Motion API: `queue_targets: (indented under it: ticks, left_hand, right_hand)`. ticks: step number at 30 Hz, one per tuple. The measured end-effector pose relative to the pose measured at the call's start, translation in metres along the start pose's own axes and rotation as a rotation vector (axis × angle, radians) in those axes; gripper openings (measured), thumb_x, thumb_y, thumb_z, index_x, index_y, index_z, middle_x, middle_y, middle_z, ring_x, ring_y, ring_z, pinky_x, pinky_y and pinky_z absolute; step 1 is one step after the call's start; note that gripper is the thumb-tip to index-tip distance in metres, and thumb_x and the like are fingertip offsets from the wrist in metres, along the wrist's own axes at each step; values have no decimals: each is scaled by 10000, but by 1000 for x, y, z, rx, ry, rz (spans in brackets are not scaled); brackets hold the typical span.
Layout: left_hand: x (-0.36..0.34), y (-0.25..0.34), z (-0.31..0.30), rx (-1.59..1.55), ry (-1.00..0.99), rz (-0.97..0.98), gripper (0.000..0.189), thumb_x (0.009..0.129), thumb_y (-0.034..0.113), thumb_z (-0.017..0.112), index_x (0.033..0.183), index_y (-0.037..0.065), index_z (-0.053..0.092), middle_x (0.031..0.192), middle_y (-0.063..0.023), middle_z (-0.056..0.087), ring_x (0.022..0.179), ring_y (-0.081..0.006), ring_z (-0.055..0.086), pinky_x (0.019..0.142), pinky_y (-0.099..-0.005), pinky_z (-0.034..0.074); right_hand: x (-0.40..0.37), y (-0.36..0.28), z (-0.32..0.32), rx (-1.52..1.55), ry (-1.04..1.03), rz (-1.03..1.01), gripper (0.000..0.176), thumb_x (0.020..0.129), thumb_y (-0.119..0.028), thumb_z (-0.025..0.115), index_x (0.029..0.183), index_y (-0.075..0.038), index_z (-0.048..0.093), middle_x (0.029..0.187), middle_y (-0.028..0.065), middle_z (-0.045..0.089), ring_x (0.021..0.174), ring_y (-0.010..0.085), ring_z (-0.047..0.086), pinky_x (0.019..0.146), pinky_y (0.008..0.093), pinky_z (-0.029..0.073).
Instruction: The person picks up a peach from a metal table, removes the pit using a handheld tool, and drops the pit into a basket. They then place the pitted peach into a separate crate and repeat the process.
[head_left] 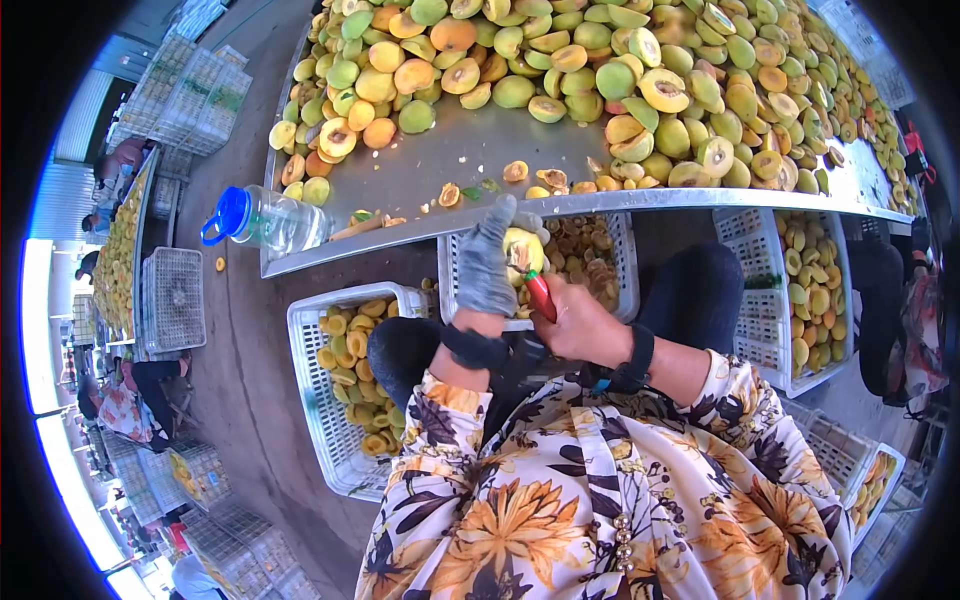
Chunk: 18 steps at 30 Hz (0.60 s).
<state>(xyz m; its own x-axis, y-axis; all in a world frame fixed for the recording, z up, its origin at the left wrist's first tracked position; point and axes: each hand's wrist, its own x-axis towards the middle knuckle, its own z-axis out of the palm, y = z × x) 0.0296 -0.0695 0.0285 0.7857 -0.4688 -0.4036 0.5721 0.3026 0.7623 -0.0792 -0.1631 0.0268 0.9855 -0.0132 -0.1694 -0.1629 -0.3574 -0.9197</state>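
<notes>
My left hand (486, 270), in a grey glove, holds a cut apricot (521, 250) with pale yellow flesh just below the metal table's edge. My bare right hand (583, 322) is closed around a small red-handled knife (541, 297) with a green collar. The knife's dark tip meets the cut face of the apricot; its exact shape is hard to make out. Beneath both hands stands a white crate (629, 290) containing brownish fruit pieces. On the metal table (400, 172) lies a large heap of halved apricots (640, 75), some with stones showing.
A clear water bottle with a blue lid (290, 222) lies at the table's left corner. White crates of apricot halves stand by my left knee (340, 460) and at the right (755, 340). Stacked crates (185, 95) and other people at tables are on the far left; another person sits at right.
</notes>
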Motion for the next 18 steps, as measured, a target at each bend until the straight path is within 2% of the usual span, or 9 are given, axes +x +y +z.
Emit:
queue_targets:
  ticks: [1, 3, 6, 8, 10, 11, 13, 17, 18]
  left_hand:
    - [4, 3, -4, -13, -47, -65, 331, 809, 359, 606, 764, 31, 593, 666, -108, 600, 518, -199, 574, 476, -295, 490]
    - [5, 6, -4, -28, -41, -50, 323, 813, 348, 602, 763, 29, 593, 668, -110, 600, 520, -199, 576, 482, -291, 490]
    - [-2, 6, 1, 24, 7, 44, 311, 819, 329, 599, 768, 22, 592, 673, -115, 600, 527, -197, 578, 500, -279, 492]
    - [-1, 1, -2, 250, 30, 313, 306, 821, 317, 599, 766, 16, 591, 674, -119, 598, 531, -201, 579, 506, -280, 497]
    - [0, 3, -4, 246, 25, 295, 325, 825, 329, 590, 768, 8, 592, 674, -116, 601, 536, -190, 584, 506, -282, 499]
    - [2, 7, -8, 137, -42, 106, 337, 828, 338, 584, 765, 7, 594, 672, -112, 602, 538, -184, 586, 507, -282, 500]
    - [4, 17, -12, 58, -176, -102, 358, 835, 356, 565, 770, 5, 595, 671, -106, 605, 543, -174, 590, 510, -285, 504]
    - [-12, 20, 4, 305, -22, 217, 399, 830, 387, 569, 774, -5, 616, 670, -101, 614, 562, -160, 595, 517, -274, 504]
    - [-12, 16, 4, 308, -17, 219, 399, 830, 387, 569, 774, -5, 616, 670, -101, 614, 562, -160, 595, 517, -274, 504]
  right_hand:
    - [-1, 1, 2, 6, -1, 3, 216, 720, -25, 538, 906, 34, 444, 585, 218, 530, 589, 380, 575, 547, 400, 451]
    - [1, 1, 3, -54, 41, -68, 161, 737, -22, 561, 840, -1, 440, 564, 128, 456, 565, 220, 553, 517, 334, 403]
    - [6, 3, 2, 30, 27, -66, 155, 739, -26, 565, 842, -3, 452, 581, 144, 481, 558, 241, 547, 521, 334, 404]
    - [4, -12, -6, 128, -40, 50, 156, 743, -32, 564, 856, -6, 460, 607, 165, 510, 557, 281, 545, 524, 346, 408]
    - [4, -22, -12, 206, -172, 229, 161, 743, -32, 568, 861, -3, 464, 617, 161, 517, 577, 283, 555, 534, 354, 411]
    - [3, -14, -7, 206, -174, 230, 161, 743, -32, 568, 861, -3, 464, 617, 161, 517, 577, 283, 555, 534, 354, 411]
    - [4, 3, 3, -79, 29, -170, 143, 757, -30, 557, 847, -12, 447, 578, 98, 485, 513, 194, 553, 476, 323, 407]
    - [5, -8, -4, -50, 1, -148, 157, 758, -34, 552, 860, -11, 435, 571, 102, 488, 489, 210, 555, 451, 320, 404]
    - [3, -21, -11, 135, -117, 51, 172, 747, -34, 554, 869, -7, 435, 578, 128, 499, 500, 249, 556, 461, 332, 405]
